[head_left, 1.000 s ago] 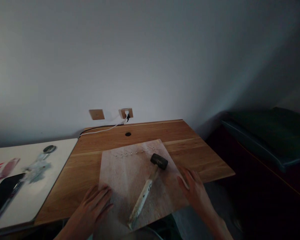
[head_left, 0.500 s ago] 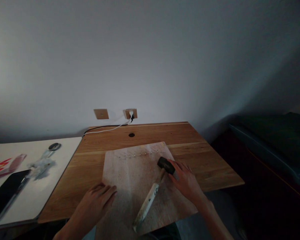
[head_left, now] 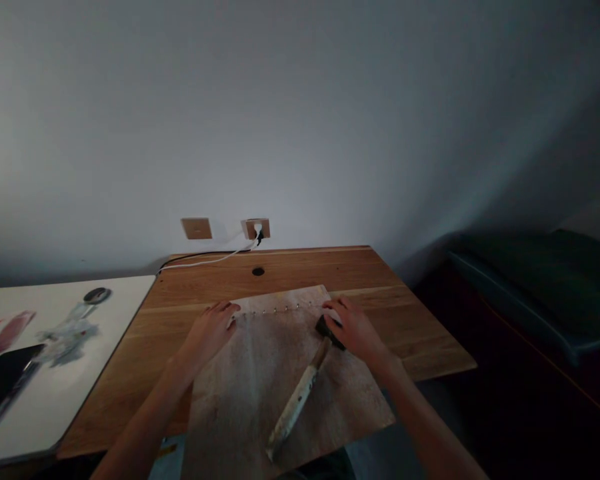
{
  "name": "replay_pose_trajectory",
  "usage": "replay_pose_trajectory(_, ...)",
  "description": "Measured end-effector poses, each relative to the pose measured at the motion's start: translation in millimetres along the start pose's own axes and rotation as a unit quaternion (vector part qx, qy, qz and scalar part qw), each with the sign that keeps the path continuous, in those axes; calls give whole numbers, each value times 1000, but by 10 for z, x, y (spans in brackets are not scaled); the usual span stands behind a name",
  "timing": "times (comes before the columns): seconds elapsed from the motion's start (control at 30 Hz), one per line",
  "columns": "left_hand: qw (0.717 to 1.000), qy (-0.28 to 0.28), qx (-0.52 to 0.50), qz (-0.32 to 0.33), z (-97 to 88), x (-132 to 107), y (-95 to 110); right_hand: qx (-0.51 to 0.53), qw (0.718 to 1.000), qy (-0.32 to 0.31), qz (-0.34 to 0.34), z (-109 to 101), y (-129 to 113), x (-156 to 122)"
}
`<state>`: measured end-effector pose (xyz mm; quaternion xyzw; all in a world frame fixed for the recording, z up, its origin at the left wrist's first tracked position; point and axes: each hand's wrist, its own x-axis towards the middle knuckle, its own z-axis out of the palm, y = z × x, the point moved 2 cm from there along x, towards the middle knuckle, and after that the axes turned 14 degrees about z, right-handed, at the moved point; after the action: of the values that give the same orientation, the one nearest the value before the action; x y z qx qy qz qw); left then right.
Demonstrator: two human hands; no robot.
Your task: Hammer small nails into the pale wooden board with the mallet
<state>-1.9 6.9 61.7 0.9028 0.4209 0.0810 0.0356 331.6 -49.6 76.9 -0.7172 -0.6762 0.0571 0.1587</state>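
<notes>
A flat wooden board [head_left: 250,393] lies on the table with several small nails [head_left: 287,308] standing in a row near its far edge. My left hand [head_left: 211,333] is closed around the board's far left corner, fingertips by the leftmost nail. At the far right edge, my right hand [head_left: 355,327] has its fingers bent over the board, the thumb above the hammer's head. The hammer [head_left: 300,393] rests slantwise on the board, its pale, worn handle toward me. Its dark head is partly covered by my right hand.
The wooden table [head_left: 400,313] has a round cable hole [head_left: 258,271]. On a white table [head_left: 115,333] to the left lie a phone [head_left: 5,380], a clear plastic bag [head_left: 70,337], a tape roll [head_left: 97,295] and a red-and-white packet [head_left: 5,332]. Cables run to a wall socket [head_left: 256,229].
My left hand has moved up the board's left side to its far corner. My right hand has let go of the hammer head and shifted slightly up to the board's right edge.
</notes>
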Motion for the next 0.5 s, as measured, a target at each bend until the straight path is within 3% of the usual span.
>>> replay_pose_trajectory(0.2,999,-27,-7,15,30,71,-15,-95,993,-61,38,123,-312,498)
replay_pose_trajectory(0.5,999,-31,-1,26,-39,81,-23,-156,982,-94,47,162,-407,612)
